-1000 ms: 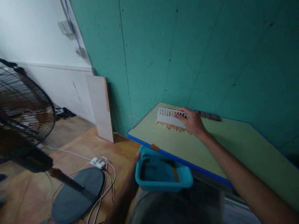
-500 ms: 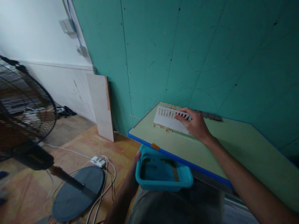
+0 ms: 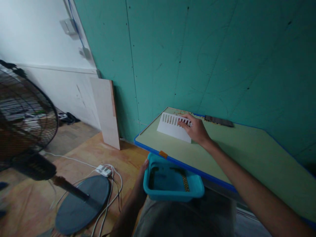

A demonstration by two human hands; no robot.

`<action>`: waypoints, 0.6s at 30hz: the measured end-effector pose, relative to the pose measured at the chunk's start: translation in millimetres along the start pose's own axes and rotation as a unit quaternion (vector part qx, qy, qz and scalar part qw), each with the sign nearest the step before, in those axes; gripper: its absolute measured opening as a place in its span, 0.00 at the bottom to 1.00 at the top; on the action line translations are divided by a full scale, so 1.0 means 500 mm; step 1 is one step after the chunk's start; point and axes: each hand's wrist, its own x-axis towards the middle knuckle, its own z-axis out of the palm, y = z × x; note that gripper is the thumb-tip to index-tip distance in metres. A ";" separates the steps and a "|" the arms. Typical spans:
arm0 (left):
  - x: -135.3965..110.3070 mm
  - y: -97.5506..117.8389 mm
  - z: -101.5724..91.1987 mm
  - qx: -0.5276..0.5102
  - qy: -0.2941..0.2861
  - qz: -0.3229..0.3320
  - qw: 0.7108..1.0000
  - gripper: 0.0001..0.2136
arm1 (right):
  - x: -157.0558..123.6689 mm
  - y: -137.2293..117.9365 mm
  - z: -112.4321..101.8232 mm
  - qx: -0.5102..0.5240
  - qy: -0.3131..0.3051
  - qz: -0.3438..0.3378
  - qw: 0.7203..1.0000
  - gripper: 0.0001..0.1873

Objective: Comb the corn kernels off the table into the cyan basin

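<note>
My right hand (image 3: 196, 130) is closed on the slotted top edge of a white plastic scraper-like piece (image 3: 171, 131), which stands tilted with its long lower edge on the pale green tabletop (image 3: 237, 154). Behind it lie small tan bits (image 3: 179, 114), too small to name. My left hand (image 3: 142, 177) grips the left side of a turquoise plastic tub (image 3: 170, 196), its fingers partly hidden. That tub sits just below the table's blue front edge, above my lap. Inside it are a row of small tan pieces (image 3: 185, 183) and some dark patches.
A dark flat bar (image 3: 219, 121) lies at the table's back edge, against the green wall (image 3: 158, 49). Orange tape (image 3: 163, 154) marks the front edge. On the left stand a fan (image 3: 29, 125), a power strip (image 3: 103, 170) with loose cables, and a leaning board (image 3: 106, 112).
My right hand has slid the white piece left and slightly towards me. The tan bits seen along its front edge are out of sight now. My left hand and the tub stay put.
</note>
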 end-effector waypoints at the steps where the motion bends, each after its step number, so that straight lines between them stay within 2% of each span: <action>1: 0.000 -0.001 0.000 0.001 0.002 0.003 1.000 0.27 | 0.003 0.007 0.000 -0.008 0.004 0.000 1.000 0.13; 10: -0.003 -0.001 -0.003 -0.007 0.019 0.008 1.000 0.25 | 0.029 0.083 -0.008 -0.012 0.027 0.025 0.999 0.13; 18: -0.005 0.000 -0.005 0.012 0.007 0.005 1.000 0.25 | 0.061 0.082 -0.034 0.034 0.113 0.045 0.992 0.14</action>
